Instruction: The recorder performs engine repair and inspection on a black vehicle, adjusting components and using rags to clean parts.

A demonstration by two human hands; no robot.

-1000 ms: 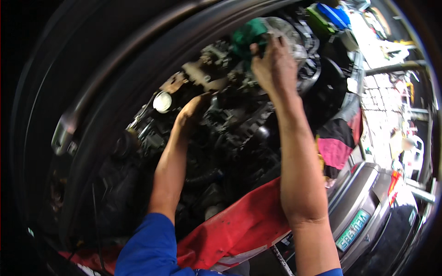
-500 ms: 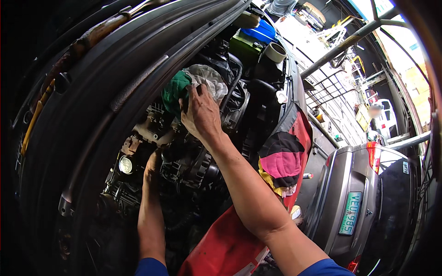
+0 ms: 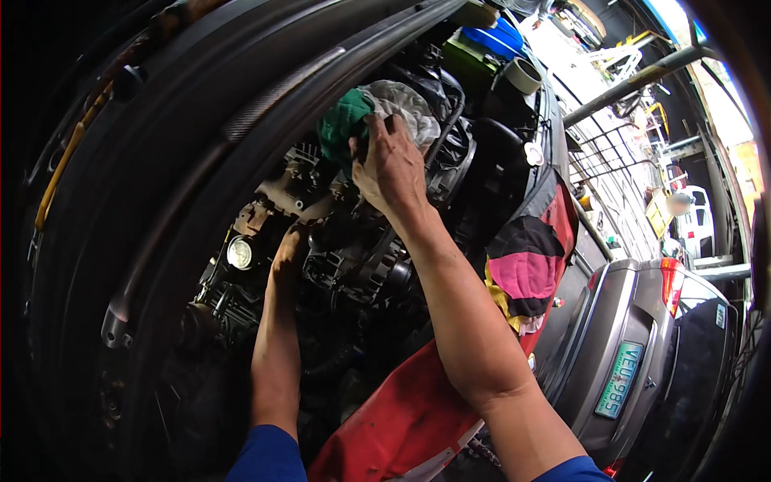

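Note:
My right hand [image 3: 389, 167] rests against a bundle of rags deep in the engine bay, its bent fingers spread apart at the near edge. A green rag [image 3: 341, 120] makes up one side of the bundle and a whitish rag [image 3: 411, 103] the other. Lower and to the left, my left hand [image 3: 291, 247] reaches down among the engine parts [image 3: 361, 261]. Its fingers are hidden in shadow, so what they touch does not show. A round, bright metal-looking disc [image 3: 239, 252] sits just left of that hand.
The raised hood [image 3: 201, 173] arches along the left. A red cover [image 3: 401, 418] drapes the fender, with a pink, black and yellow cloth [image 3: 522, 269] on it. A roll of tape [image 3: 524, 76] sits at the far side. To the right stands a grey car [image 3: 614, 337].
The whole view has shifted, so the engine bay and both hands appear farther right and slightly higher. Against the engine and rags, both hands stay in nearly the same places.

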